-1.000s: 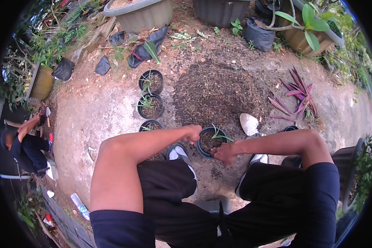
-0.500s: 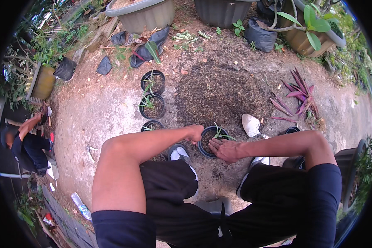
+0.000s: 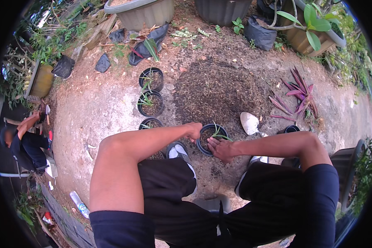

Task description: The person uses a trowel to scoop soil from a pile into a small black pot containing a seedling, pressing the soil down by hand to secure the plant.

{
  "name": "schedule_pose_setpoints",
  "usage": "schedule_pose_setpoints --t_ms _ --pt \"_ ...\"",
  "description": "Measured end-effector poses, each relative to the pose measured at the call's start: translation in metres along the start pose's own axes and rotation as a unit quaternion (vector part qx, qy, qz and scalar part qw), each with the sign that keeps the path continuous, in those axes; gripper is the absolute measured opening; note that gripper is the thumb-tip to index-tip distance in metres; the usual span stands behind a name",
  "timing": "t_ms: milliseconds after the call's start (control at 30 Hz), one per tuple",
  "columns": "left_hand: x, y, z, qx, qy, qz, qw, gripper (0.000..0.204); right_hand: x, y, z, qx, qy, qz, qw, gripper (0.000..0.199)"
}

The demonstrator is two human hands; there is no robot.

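Note:
A small black plant pot stands on the ground between my feet, with soil and a narrow-leaved green seedling in it. My left hand is curled closed at the pot's left rim; its fingertips are partly hidden. Over the pot's right side lies my right hand, fingers stretched out and their tips on the soil beside the seedling. Just right of the pot rests a trowel with a pale, soil-smeared blade.
Potted seedlings line up on the left, partly behind my left arm. A dark soil heap spreads ahead. Purple-leaved plants lie at right. Large planters stand at the back. Far left, another person sits near a plastic bottle.
The whole view has shifted slightly. Both hands stay at the pot, and the right fingers still rest on the soil. Nothing has been picked up or let go.

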State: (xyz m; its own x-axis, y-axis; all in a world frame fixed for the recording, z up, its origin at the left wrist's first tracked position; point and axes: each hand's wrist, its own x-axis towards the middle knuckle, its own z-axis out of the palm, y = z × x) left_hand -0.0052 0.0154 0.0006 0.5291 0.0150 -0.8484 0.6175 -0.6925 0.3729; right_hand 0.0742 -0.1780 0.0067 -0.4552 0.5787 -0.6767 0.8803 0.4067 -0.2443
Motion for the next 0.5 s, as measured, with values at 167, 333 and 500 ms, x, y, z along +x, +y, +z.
schedule_pose_setpoints --t_ms 167,333,500 --pt "-0.005 0.005 -0.002 0.0 0.001 -0.01 1.0 0.011 0.004 -0.001 -0.014 0.032 -0.034 0.019 0.999 0.092" --pt "-0.014 0.019 -0.009 0.046 -0.025 -0.017 0.998 0.012 0.006 0.002 -0.023 0.087 -0.073 0.027 0.993 0.09" --pt "-0.003 0.01 -0.004 0.03 -0.022 -0.019 0.999 0.012 0.008 0.001 -0.039 0.08 -0.12 0.027 0.989 0.09"
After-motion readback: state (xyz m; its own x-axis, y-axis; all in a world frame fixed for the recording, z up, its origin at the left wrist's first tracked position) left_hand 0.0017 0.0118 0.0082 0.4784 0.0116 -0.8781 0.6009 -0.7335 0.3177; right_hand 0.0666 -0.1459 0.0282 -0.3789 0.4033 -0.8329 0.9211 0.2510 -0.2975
